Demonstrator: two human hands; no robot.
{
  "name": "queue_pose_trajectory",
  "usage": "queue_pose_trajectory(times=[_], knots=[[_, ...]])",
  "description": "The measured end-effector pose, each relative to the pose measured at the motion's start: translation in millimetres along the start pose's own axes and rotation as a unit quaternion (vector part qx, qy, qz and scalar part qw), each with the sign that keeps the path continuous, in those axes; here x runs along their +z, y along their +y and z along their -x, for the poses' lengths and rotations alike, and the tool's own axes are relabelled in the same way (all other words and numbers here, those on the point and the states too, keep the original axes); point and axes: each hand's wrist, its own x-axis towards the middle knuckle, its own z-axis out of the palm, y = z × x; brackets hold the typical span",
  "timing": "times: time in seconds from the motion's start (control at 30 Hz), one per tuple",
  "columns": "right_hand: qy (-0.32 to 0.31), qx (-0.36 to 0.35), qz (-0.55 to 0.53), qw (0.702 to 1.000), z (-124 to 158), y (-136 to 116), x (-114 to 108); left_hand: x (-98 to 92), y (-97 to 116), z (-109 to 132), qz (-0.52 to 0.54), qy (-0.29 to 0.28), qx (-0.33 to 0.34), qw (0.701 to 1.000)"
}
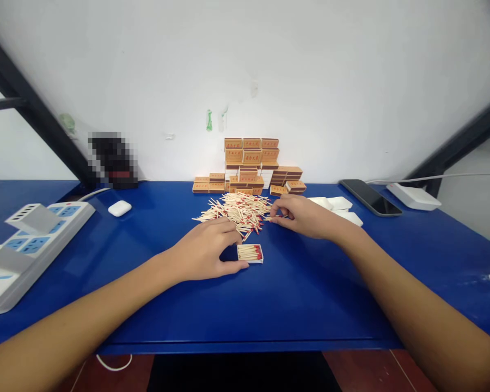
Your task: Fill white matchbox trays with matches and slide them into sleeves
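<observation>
A small white matchbox tray (250, 261) lies on the blue table with a layer of red-tipped matches in it. My left hand (208, 249) holds the tray at its left end, thumb along the near side and fingers at the far side. Just beyond is a loose heap of matches (240, 209), heads pointing various ways. At the heap's right edge my right hand (302, 216) pinches matches between thumb and fingers; how many is too small to tell.
Closed matchboxes (251, 157) stand stacked against the wall. White empty-looking trays (338, 204) sit behind my right wrist. A phone (371, 197) and a white box (413, 196) lie at right. An earbud case (120, 208) and a power strip (44, 245) are at left.
</observation>
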Motion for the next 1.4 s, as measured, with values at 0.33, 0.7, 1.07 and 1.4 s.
queue_pose_trajectory(times=[0.33, 0.7, 1.07, 1.4], knots=[[-0.057, 0.046, 0.006, 0.997, 5, 3, -4, -0.1, 0, -1, -0.001, 0.003, 0.001, 1.0], [-0.081, 0.067, 0.002, 0.994, 8, 0, -14, -0.3, 0, 0, -0.004, -0.004, -0.004, 1.0], [-0.114, 0.083, -0.01, 0.99, 13, 11, -14, 0.8, -1, -1, -0.008, 0.0, 0.001, 1.0], [-0.074, -0.025, -0.192, 0.978, 15, -42, -15, 1.6, -2, 0, -0.006, -0.002, -0.017, 1.0]])
